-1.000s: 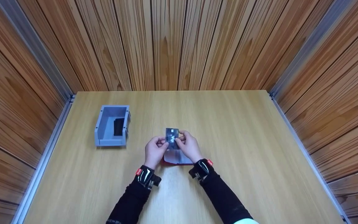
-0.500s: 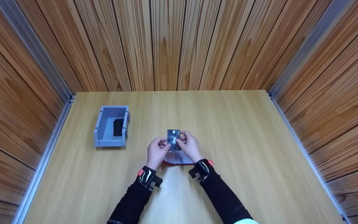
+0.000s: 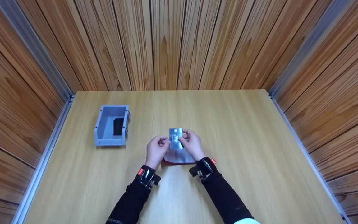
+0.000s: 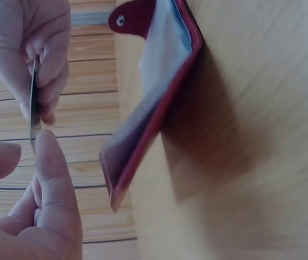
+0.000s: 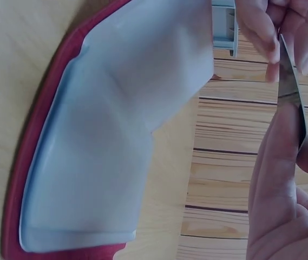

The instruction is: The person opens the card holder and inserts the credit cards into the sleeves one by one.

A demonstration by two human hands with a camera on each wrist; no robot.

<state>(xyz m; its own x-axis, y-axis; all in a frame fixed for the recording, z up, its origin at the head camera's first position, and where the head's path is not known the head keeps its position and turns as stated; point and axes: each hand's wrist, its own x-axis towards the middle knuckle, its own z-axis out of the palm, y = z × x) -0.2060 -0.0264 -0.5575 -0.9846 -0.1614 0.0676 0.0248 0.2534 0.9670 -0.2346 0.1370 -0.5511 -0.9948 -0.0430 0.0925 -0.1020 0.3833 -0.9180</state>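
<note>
Both hands hold one dark card above the middle of the wooden table. My left hand pinches its left edge, my right hand its right edge. In the wrist views the card shows edge-on between the fingers. An open red card holder with clear sleeves lies on the table under the hands, its pages fanned open and its snap tab raised.
A grey bin stands at the left of the table with a dark flat item inside. Wooden slat walls close the table in at the back and both sides, with metal rails along the side edges.
The card has tilted between the hands and now catches the light, looking paler. The right hand has shifted slightly right and away along the card's edge.
</note>
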